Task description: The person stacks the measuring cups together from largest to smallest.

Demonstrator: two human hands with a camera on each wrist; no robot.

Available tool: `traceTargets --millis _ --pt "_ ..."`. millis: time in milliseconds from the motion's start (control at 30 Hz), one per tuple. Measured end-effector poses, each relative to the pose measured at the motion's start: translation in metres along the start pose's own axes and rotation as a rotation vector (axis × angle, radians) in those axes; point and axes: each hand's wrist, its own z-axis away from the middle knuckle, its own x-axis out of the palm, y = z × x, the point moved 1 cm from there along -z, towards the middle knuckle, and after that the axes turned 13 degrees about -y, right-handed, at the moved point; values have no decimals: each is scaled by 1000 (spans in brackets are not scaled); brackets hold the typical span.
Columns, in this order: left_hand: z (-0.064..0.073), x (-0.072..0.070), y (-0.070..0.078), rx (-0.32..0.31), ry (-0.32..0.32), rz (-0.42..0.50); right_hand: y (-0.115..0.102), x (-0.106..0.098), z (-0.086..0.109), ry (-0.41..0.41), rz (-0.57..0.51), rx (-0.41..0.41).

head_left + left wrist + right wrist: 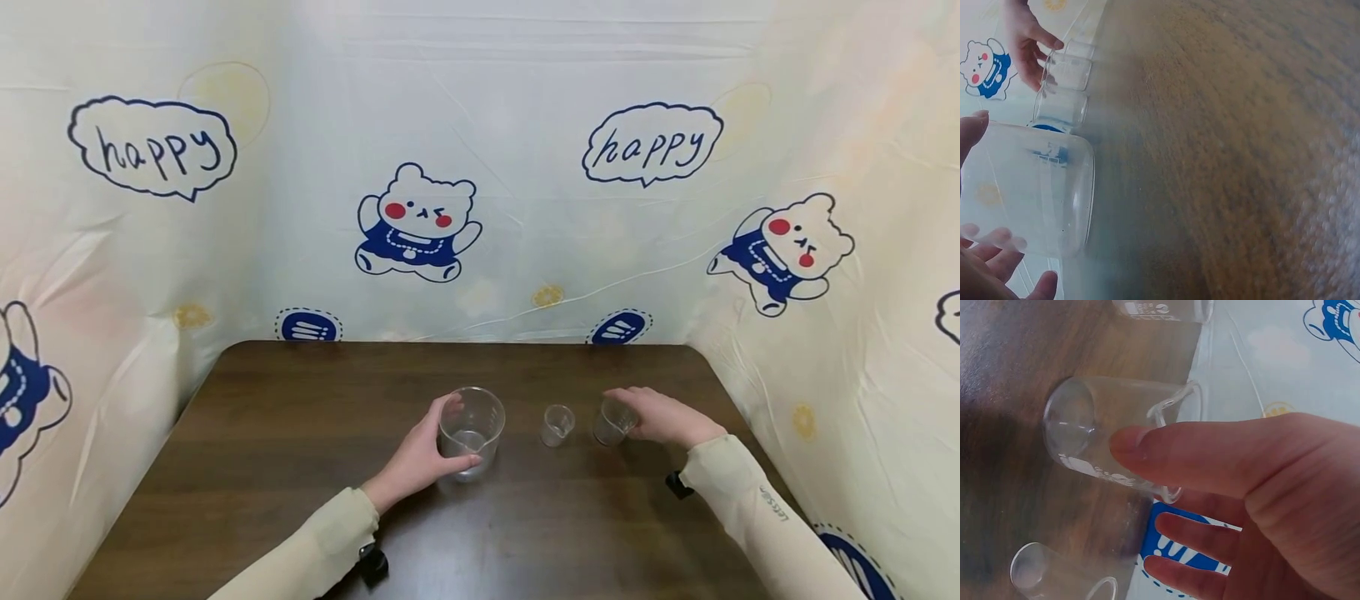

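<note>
Right hand (663, 417): the fingers (1188, 578) are extended and parted, the thumb set opposite them — a loose arch rather than a tight pinch; whether skin meets glass cannot be told. Just left of this arch, partly beneath the fingertips, stands the medium beaker (611, 423), upright, its long axis vertical; in the right wrist view the thumb crosses its near side. The governing relation is judged to lie here: the hand stands to the right of an upright wall, near the level of the rim, so a grip would close across the axis — not along it.

Left hand (412, 454): curved round the large beaker (474, 421), thumb on the near side, fingers on the left and far side. This beaker is likewise upright, just right of the palm.

Between the two stands the small beaker (558, 427), upright, near the medium one and so nearer the right hand. A fourth glass (1032, 569) shows to the right of the medium beaker in the right wrist view; the right hand appears to hide it from the head camera. The glasses form a rough left-to-right row on the brown table (300, 467), with a patterned backdrop (525, 108) beyond its far edge.
</note>
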Motion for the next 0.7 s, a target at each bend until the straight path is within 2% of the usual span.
traceTargets --millis 300,433,700 --pt "2 1 3 -8 -10 1 3 2 -1 -16 -47 -1" --pt "2 1 3 6 1 -5 5 0 -1 -20 -55 -25" --pt "0 0 0 -14 -4 1 3 -8 1 -46 -108 -2"
